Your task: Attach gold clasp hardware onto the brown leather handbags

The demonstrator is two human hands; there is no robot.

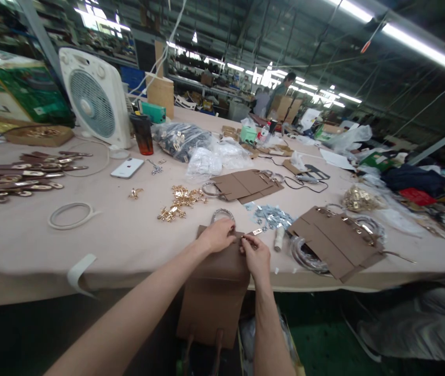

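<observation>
A brown leather bag panel [215, 313] lies over the table's front edge, its lower part hanging down with two straps at the bottom. My left hand [219, 235] is closed on its upper part, beside a plastic-wrapped handle [222, 214]. My right hand [257, 256] pinches a small metal fitting [243, 238] at the panel's top right; its exact shape is mostly hidden by the fingers. Just beyond those fingertips, a strap end with a gold plate [257, 232] sticks out. Gold metal fittings [183, 200] lie in a loose pile behind my hands.
Right of my hands are small grey pieces [271, 215], a whitish roll [279, 238] and stacked brown bag panels [336, 240]. More panels [248, 185] lie behind. Leftward are a tape ring [70, 215], phone [127, 168], brown straps [19, 177], tumbler [142, 134] and fan [93, 99].
</observation>
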